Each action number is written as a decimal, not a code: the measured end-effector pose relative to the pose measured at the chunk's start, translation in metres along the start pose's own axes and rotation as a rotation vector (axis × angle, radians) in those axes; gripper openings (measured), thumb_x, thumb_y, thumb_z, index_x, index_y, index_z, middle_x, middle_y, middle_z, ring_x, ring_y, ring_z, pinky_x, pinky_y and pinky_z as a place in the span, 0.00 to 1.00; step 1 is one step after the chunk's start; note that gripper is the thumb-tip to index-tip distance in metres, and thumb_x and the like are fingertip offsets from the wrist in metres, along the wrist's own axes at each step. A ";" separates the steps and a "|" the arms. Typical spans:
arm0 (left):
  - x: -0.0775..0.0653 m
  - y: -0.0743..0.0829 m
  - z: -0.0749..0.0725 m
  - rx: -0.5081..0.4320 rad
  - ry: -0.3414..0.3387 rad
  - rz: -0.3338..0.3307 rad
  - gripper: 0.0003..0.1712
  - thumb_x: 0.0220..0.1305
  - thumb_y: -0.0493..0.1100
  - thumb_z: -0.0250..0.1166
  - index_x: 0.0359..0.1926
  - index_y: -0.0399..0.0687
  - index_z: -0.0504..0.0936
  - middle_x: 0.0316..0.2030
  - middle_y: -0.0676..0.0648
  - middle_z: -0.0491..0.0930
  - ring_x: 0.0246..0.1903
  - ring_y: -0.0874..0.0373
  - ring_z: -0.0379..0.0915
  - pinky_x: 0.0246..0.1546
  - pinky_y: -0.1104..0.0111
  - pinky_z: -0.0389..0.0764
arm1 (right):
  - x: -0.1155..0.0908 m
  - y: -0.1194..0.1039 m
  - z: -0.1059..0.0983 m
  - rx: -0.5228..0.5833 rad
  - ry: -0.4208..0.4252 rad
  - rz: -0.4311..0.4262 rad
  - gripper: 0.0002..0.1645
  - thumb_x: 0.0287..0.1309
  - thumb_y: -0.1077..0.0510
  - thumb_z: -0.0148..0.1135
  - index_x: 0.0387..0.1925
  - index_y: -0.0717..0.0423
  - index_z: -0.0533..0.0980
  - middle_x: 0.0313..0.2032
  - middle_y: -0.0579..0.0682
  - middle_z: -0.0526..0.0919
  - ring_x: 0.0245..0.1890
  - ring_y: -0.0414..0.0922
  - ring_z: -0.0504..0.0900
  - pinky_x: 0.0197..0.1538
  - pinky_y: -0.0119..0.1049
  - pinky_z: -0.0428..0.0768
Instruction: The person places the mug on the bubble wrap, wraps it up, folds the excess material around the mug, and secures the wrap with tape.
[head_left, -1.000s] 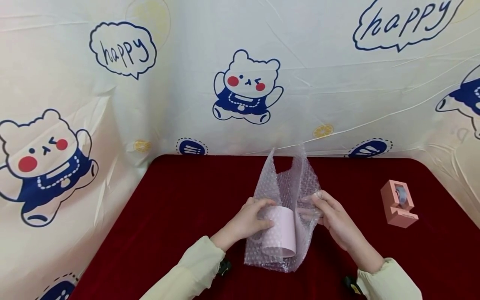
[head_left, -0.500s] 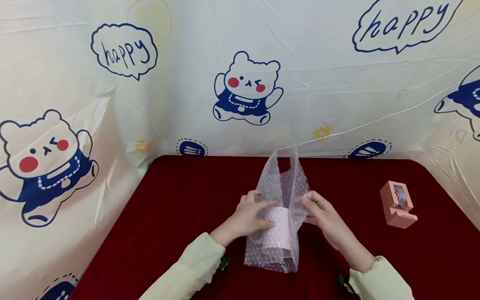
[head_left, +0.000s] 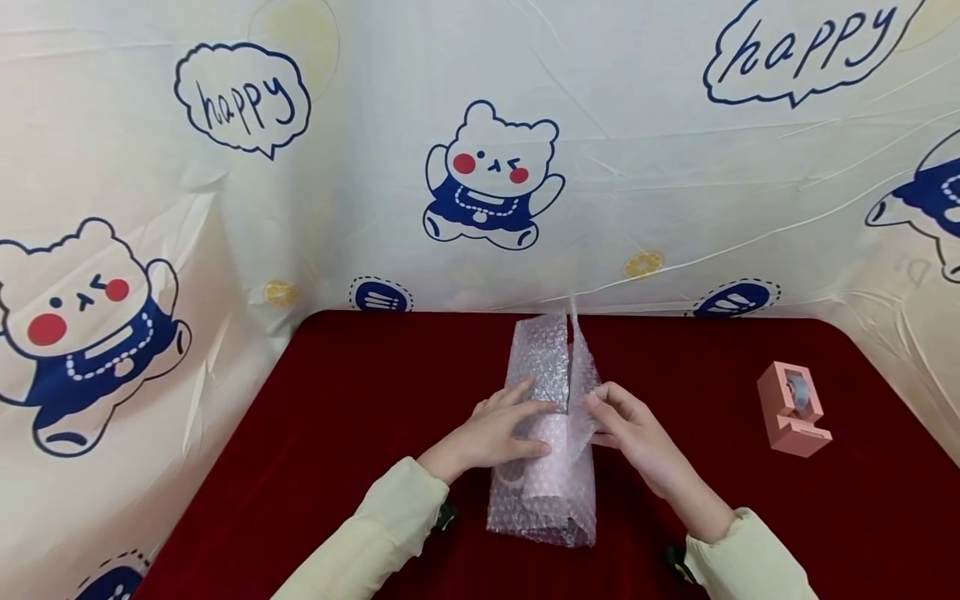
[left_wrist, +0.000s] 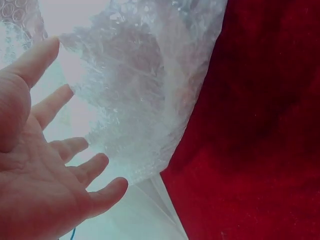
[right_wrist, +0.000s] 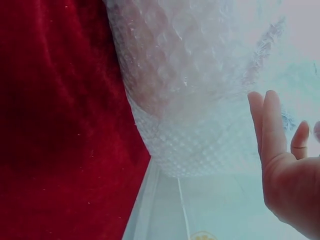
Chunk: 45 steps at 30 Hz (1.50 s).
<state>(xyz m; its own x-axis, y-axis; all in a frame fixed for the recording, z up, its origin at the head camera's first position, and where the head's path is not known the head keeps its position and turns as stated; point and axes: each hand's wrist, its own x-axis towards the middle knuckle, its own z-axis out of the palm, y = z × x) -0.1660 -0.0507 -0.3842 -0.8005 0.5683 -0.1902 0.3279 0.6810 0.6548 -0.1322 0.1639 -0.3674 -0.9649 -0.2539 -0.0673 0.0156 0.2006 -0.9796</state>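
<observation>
A pale pink mug [head_left: 547,467] lies on its side inside a sheet of clear bubble wrap [head_left: 542,354], its handle showing faintly through the plastic on the left. My left hand [head_left: 491,433] rests over the wrapped mug with fingers spread; in the left wrist view the fingers reach along the bubble wrap [left_wrist: 135,85]. On the other side my right hand [head_left: 637,433] pinches the edge of the wrap's right flap, which stands up beside the mug. The right wrist view has two straight fingers [right_wrist: 272,125] close to the plastic.
A pink tape dispenser [head_left: 795,408] with a roll of tape stands at the right of the dark red cloth-covered table [head_left: 360,383]. Behind and at both sides hangs a white curtain [head_left: 390,167] printed with bears and "happy" bubbles.
The right hand has moved left, bringing the right flap of bubble wrap over the mug. The left flap has folded down flatter. The left hand stays at the mug.
</observation>
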 end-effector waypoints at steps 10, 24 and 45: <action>0.002 0.001 0.000 0.017 -0.005 -0.014 0.31 0.63 0.54 0.63 0.66 0.58 0.69 0.76 0.44 0.43 0.73 0.38 0.40 0.68 0.39 0.47 | 0.010 -0.009 0.007 -0.107 -0.007 0.038 0.19 0.70 0.51 0.50 0.43 0.66 0.72 0.44 0.60 0.77 0.41 0.46 0.80 0.44 0.41 0.84; 0.001 -0.007 0.004 -0.109 -0.015 -0.010 0.32 0.65 0.50 0.62 0.68 0.50 0.67 0.76 0.45 0.39 0.74 0.39 0.37 0.67 0.37 0.49 | 0.010 -0.004 0.026 -0.212 0.049 0.038 0.16 0.68 0.49 0.53 0.42 0.60 0.75 0.45 0.58 0.82 0.38 0.45 0.84 0.41 0.37 0.84; -0.001 -0.017 0.018 -0.403 0.166 -0.253 0.60 0.53 0.49 0.72 0.72 0.38 0.40 0.63 0.24 0.58 0.61 0.34 0.63 0.55 0.46 0.72 | 0.007 0.009 0.026 -0.273 0.052 0.045 0.16 0.67 0.46 0.54 0.40 0.55 0.75 0.35 0.52 0.85 0.38 0.43 0.83 0.39 0.35 0.80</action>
<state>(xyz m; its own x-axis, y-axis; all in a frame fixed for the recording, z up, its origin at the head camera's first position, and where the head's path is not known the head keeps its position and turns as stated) -0.1614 -0.0549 -0.4083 -0.9097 0.3046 -0.2821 -0.0805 0.5373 0.8395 -0.1319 0.1395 -0.3817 -0.9771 -0.1915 -0.0930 -0.0055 0.4595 -0.8881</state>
